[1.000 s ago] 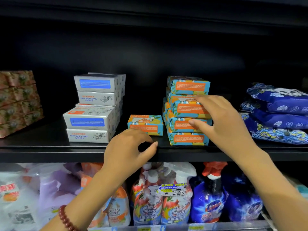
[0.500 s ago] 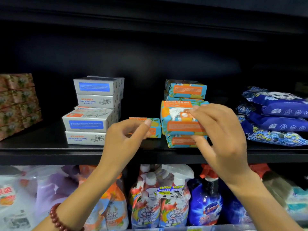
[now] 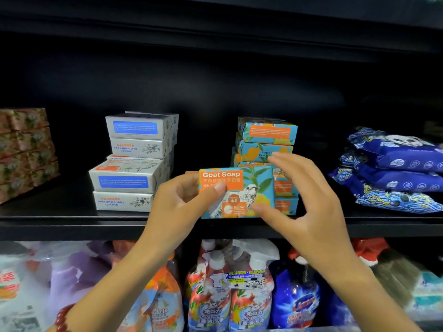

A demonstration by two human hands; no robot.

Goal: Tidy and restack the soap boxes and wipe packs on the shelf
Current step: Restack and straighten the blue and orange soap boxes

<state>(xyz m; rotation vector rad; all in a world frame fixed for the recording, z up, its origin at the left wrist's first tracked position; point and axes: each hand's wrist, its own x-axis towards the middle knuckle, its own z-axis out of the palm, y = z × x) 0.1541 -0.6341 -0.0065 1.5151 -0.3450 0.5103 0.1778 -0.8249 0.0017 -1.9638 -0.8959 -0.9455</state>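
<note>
A blue-and-orange Goat Soap box (image 3: 249, 188) is held face-on in front of the black shelf (image 3: 72, 226). My left hand (image 3: 177, 207) pinches its left end, thumb on the front. My right hand (image 3: 311, 212) curls round its right end, with the thumb at the lower corner and the fingers over the top. Behind it stands the stack of matching soap boxes (image 3: 266, 133), slightly uneven. A stack of white soap boxes (image 3: 134, 164) sits to the left, some offset. Blue wipe packs (image 3: 395, 173) lie piled at the right.
Reddish floral packs (image 3: 24, 152) are stacked at the shelf's far left. An orange corner of another soap box (image 3: 189, 173) shows behind my left hand. Spray bottles and detergent refills (image 3: 230, 295) fill the shelf below. A dark shelf board hangs overhead.
My right hand pulled a Goat Soap box out of the stack and turned its front toward me. My left hand rose from the shelf edge and took hold of its left end.
</note>
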